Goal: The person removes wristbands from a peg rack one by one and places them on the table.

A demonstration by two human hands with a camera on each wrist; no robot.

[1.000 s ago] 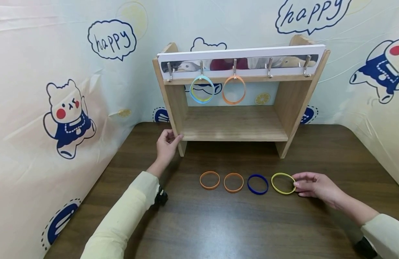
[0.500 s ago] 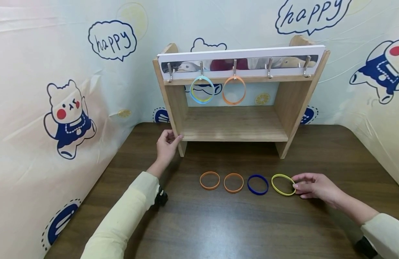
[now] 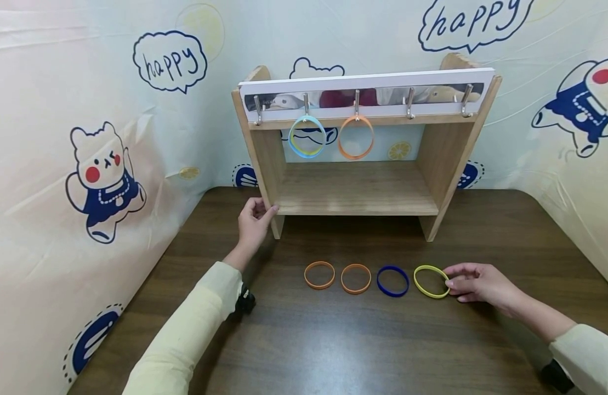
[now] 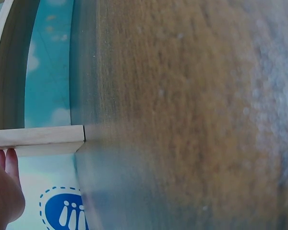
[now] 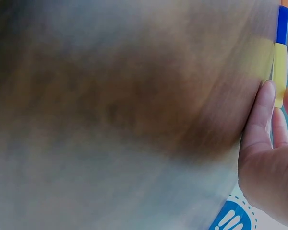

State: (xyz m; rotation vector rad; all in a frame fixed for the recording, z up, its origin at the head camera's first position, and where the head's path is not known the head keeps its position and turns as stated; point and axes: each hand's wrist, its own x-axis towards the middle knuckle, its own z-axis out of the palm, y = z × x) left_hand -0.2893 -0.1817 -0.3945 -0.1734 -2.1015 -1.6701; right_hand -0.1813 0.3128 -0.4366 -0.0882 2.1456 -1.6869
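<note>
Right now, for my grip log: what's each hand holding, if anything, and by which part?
The right hand pinches the yellow ring by its right side; the left hand grips the wooden rack low on its left panel.

Tabletop (image 5: 110, 96) blurry in right-wrist view

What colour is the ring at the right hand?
The ring is yellow, seen best in the head view.

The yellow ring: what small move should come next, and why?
Probably lift the yellow ring toward a bare hook: the right hand pinches its edge, the left hand holds the rack, and an orange ring hangs from the neighbouring hook.
</note>
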